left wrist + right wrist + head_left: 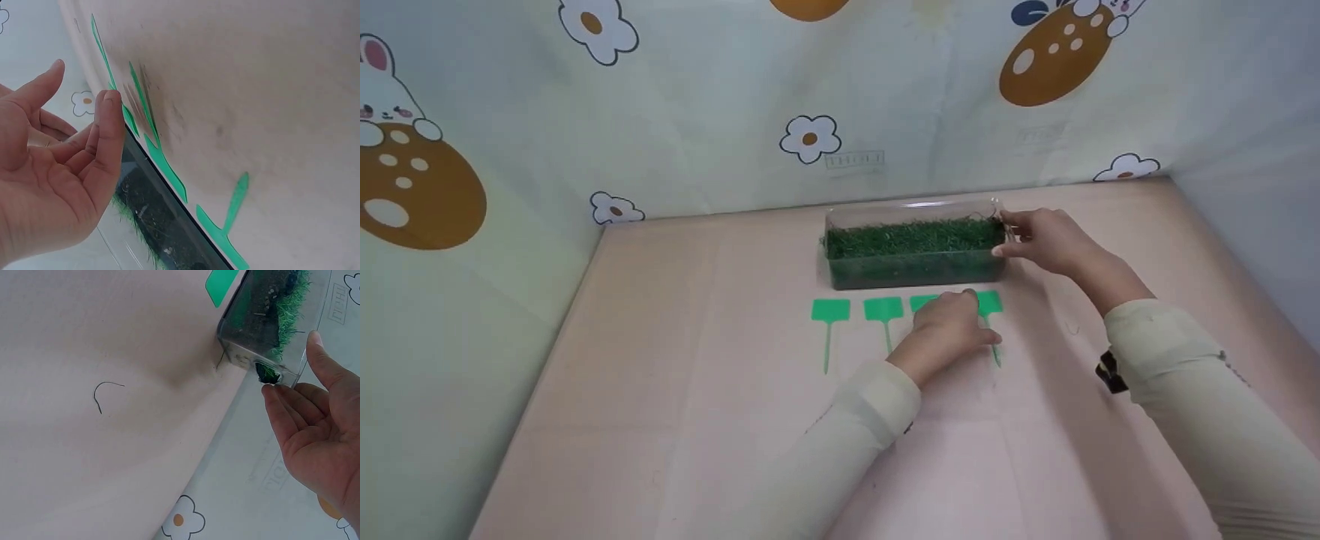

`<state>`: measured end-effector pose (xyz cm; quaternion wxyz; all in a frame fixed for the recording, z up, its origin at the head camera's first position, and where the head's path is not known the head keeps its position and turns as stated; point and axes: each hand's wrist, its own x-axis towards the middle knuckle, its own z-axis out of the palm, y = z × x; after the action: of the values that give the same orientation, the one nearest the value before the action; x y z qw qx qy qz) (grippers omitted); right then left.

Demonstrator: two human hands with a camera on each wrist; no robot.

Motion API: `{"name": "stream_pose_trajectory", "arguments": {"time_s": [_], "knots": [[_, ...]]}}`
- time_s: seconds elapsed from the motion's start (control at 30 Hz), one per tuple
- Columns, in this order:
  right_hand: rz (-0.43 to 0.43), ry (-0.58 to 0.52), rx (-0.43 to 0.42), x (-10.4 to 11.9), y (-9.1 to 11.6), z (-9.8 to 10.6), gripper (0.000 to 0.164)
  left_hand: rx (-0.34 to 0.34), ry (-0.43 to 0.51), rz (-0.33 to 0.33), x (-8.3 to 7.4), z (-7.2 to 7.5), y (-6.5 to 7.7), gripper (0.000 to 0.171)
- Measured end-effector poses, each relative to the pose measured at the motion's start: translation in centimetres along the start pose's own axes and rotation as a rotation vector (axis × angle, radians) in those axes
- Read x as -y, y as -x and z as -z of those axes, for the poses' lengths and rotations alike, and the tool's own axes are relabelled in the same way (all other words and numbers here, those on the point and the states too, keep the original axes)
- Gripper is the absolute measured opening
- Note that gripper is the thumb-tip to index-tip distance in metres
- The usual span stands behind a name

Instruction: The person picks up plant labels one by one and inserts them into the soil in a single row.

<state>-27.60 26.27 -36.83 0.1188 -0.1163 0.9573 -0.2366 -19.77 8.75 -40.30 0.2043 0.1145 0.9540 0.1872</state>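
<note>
A clear plastic box (915,271) filled with green grass (911,238) stands toward the back of the table. My right hand (1050,240) holds its right end, thumb at the front corner; the right wrist view shows the fingertips (271,389) against the end wall. Several green T-shaped plant labels (830,310) lie in a row before the box, stems toward me. Over the right-hand labels is my left hand (945,330), covering part of them. In the left wrist view its thumb stands apart from the fingers, with nothing between; whether a fingertip touches a label I cannot tell.
A pale pink sheet covers the table (660,360). Behind it hangs a printed curtain (705,112) with flowers and rabbits. A thin dark hair-like strand (97,395) lies right of the box. Something small and black (1110,373) shows by the right sleeve.
</note>
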Motion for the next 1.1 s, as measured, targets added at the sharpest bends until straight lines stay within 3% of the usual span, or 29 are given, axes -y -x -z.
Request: {"name": "stream_pose_trajectory", "arguments": {"time_s": [0.13,0.3,0.73,1.1], "knots": [[-0.002,0.004,0.001,-0.1,0.1,0.0,0.072,-0.001,-0.058,0.05,-0.8,-0.4,-0.5,0.067],[-0.006,0.002,0.007,-0.2,0.0,-0.1,0.073,0.007,-0.112,0.092,-1.5,-0.8,-0.9,0.062],[-0.02,-0.007,0.002,-0.1,0.0,-0.1,0.071,0.005,-0.177,0.114,-2.1,-1.5,-1.5,0.055],[-0.017,-0.005,-0.002,-0.1,0.0,-0.1,0.072,0.018,-0.26,0.114,-2.4,-1.7,-1.6,0.076]]}}
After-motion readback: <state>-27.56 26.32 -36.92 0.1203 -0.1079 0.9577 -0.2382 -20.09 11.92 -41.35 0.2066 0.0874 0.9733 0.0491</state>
